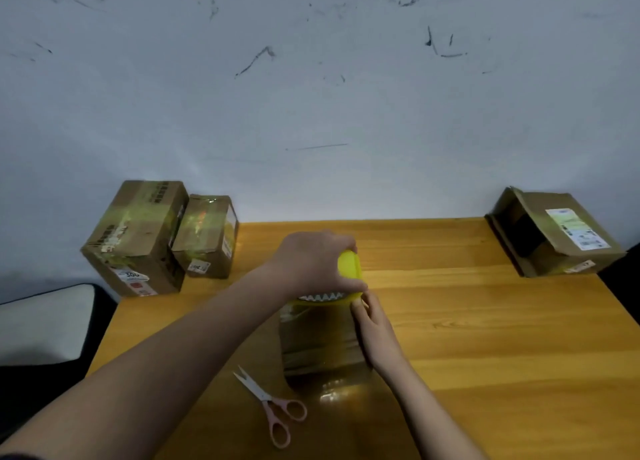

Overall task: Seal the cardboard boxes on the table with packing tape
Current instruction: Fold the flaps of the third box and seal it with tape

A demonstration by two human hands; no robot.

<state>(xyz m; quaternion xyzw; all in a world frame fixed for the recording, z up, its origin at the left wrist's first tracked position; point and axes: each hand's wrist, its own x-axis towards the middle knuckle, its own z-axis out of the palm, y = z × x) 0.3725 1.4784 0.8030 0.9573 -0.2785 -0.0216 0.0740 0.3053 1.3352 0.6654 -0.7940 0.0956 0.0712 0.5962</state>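
**Tape pulled out over the table, no box under it yet**

Tape dispenser (349, 272), yellow, with a toothed cutter edge, sits mid-table, lifted a little off the wood. Left hand (311, 265) is clamped over the top of it, fingers curled round the body. A clear strip of tape (322, 342) runs from the cutter back toward the person, glossy, hanging above or just on the table (485, 321); can't tell if it touches. Right hand (375, 331) is at the strip's right edge, fingertips up by the cutter, pinching or pressing the tape there; exact finger contact is hard to read.

Scissors (273, 407), pink handles, blades slightly apart, lie just left of the strip's near end, not held.

Boxes: two cardboard boxes (138, 241) touching side by side at the far-left corner, both shiny with tape already, look sealed. One open box (550, 234) at the far-right corner lies tipped on its side, flap loose, dark inside, well apart from the hands.

Step, as I judge it: drawing out and cutting a length of tape. Next move probably needs tearing the strip on the teeth or snipping it, keeping it from folding onto itself, then bringing the open box in, closing the flaps and laying the strip along the seam.
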